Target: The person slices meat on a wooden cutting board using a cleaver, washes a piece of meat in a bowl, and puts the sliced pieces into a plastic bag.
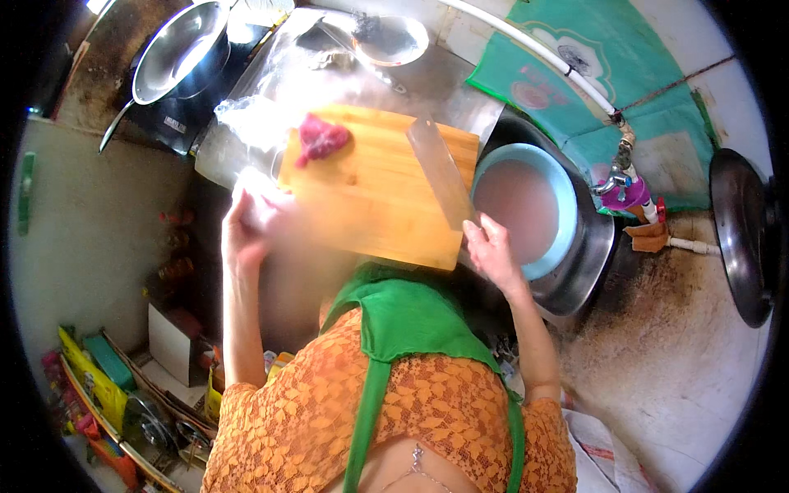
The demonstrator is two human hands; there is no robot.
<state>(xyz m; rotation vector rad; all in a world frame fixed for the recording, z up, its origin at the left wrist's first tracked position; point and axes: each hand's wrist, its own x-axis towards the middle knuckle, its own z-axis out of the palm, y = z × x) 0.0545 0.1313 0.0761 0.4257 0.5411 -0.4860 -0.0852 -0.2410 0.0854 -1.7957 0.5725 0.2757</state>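
Observation:
A wooden cutting board (370,197) lies in front of me, with a piece of raw red meat (320,139) near its upper left corner. A broad-bladed kitchen cleaver (439,169) rests over the board's right side, and my right hand (491,249) grips its handle at the lower right edge. My left hand (253,215) is just off the board's left edge, blurred by glare and haze; whether it holds anything cannot be told. Crumpled clear plastic (246,120) lies beyond it, left of the board.
Right of the board, a light blue basin (560,237) of cloudy pinkish water sits in a dark sink (595,259) below a tap (613,180). A pan (391,42) stands behind the board, another pan (179,55) at the upper left. A black pan (739,240) hangs far right.

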